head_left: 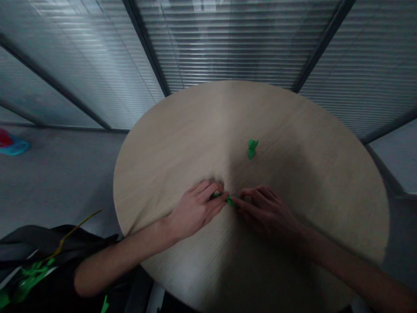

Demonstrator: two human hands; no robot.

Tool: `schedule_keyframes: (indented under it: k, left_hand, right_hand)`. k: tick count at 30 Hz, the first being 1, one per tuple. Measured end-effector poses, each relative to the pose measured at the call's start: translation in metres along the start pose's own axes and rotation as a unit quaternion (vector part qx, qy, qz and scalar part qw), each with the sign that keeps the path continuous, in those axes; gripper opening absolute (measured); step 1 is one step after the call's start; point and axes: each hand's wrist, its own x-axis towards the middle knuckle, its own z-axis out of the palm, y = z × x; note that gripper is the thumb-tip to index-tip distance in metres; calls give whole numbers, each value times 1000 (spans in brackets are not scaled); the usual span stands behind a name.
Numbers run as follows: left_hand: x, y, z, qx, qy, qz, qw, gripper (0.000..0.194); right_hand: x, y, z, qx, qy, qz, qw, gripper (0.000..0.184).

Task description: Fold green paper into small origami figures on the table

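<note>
Low over the middle of the round table, my left hand [200, 204] and my right hand [265, 211] meet fingertip to fingertip. Between them is a small green leaf-like piece [230, 200], which the fingers of both hands pinch. Most of this piece is covered by my fingers, so its full shape cannot be made out. A second green leaf-like piece [252, 148], with pointed lobes, lies on the tabletop beyond my right hand, touched by neither hand.
The round wooden table [182, 126] stands close to glass panels with blinds [228, 48]. At lower left, green pieces [34, 276] and a thin yellow stem [73, 230] lie on dark fabric. A blue and red object [14, 145] is on the grey floor at far left.
</note>
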Motion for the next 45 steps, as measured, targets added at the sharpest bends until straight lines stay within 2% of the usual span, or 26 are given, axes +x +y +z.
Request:
schedule_keyframes:
  k: [5,15,19,31,37,41,45]
  left_hand:
    - [-2,0,-1,40,-18,14,999,28]
    - [-5,3,-3,52,-23,25,998,28]
    - [-5,2,-3,48,-26,27,998,28]
    - [-4,2,-4,31,-28,4,999,28]
    - [-5,-5,-4,-50,-21,-17,998,30]
    - [-3,-10,-4,-131,-27,-37,990,26]
    - [-1,-9,-4,-148,-41,-42,987,26]
  right_hand:
    - [-1,-2,3,-23,-10,-12,1000,31]
    - [1,-3,0,-11,-31,-8,999,30]
    - [2,-4,1,-7,-39,0,999,35]
    - [-5,2,-2,-60,-6,-26,998,31]
    - [0,6,-7,49,-21,39,998,28]
    - [2,8,-10,99,-50,76,991,36]
    - [9,4,-8,123,-78,83,986,41]
